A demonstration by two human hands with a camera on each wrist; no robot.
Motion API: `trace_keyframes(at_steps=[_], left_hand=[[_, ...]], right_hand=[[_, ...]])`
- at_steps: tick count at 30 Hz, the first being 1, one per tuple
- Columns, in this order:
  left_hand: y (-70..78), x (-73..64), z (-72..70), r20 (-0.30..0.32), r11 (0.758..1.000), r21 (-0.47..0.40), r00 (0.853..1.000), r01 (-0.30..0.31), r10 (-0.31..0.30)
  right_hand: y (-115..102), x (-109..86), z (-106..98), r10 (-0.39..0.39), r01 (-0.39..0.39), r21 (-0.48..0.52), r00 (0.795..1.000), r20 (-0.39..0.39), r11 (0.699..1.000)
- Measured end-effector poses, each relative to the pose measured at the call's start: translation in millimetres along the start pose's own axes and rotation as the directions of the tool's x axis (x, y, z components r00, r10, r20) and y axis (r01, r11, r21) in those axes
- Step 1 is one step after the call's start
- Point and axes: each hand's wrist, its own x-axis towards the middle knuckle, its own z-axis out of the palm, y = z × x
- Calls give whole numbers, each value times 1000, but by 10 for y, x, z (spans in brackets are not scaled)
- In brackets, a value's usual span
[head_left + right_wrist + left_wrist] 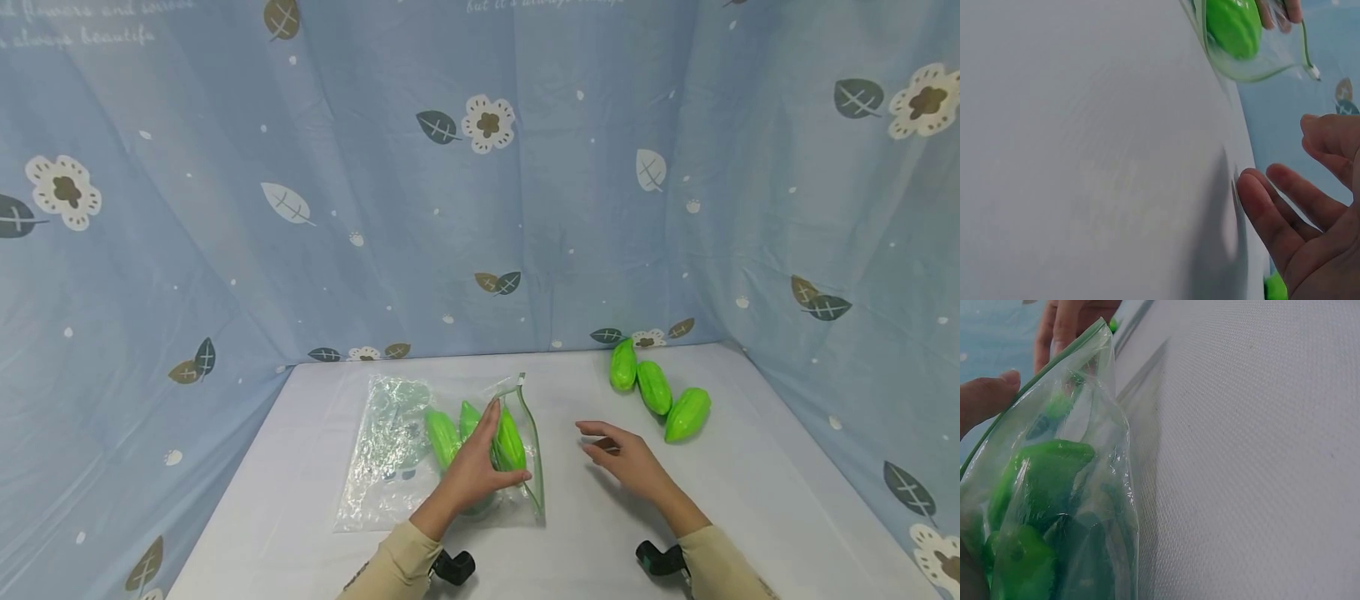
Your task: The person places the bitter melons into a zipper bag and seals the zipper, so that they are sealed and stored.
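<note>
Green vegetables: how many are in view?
6: in the clear bag, a left one, middle one and right one; on the tabletop, a far one, central one and near one. The left hand may hide more.

bagged veg (469,419) pt. hidden, sleeves (397,560) cropped

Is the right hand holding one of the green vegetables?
No, the right hand holds nothing; the three loose green vegetables lie beyond it on the table.
</note>
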Motion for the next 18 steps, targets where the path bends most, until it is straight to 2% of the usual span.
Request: trace_keyframes(at_steps=[18], left_hand=[[-6, -2, 6, 0, 1000, 5, 1000, -4, 4]], right_hand=[[200, -192, -275, 74, -75, -8, 993, -89, 997]])
